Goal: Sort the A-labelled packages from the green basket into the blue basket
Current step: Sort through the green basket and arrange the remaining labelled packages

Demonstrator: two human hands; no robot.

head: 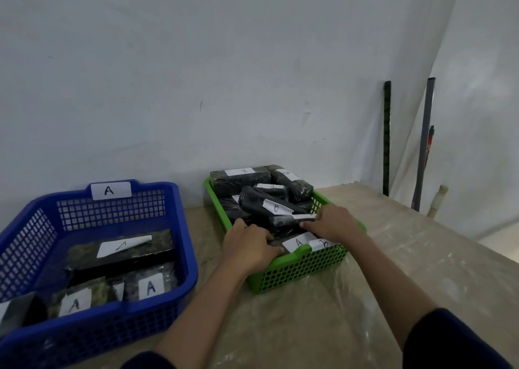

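Dark, plastic-wrapped A-labelled package [283, 245] low in the near end of the green basket [297, 273], right of frame centre; only a sliver of wrap visible beside its white paper label [298, 241] marked with a handwritten A, a second slip marked B just to its right. Long axis not readable, most of the package being hidden under the hands and the pile. Left hand [250, 245] lying over the basket's near left corner, fingers curled onto the package's edge, apparently gripping it. Right hand [334, 222] further in, fingertips pinching the end of a long black package [280, 220] with a white tab, its length running from left to right across the basket. Above these, blocky B-labelled packages [241, 179] heaped at differing angles, wrap glossy and wrinkled. Both baskets rectangular, moulded plastic, lattice walls. Blue basket [118, 211] at lower left of the frame, an A tag on its far rim, holding several dark A-marked packages [123, 253], the largest a flat brick lying roughly left to right. Table [393, 256] covered in a creased clear plastic sheet over a pale mottled top. Dark sleeves at the bottom edge.
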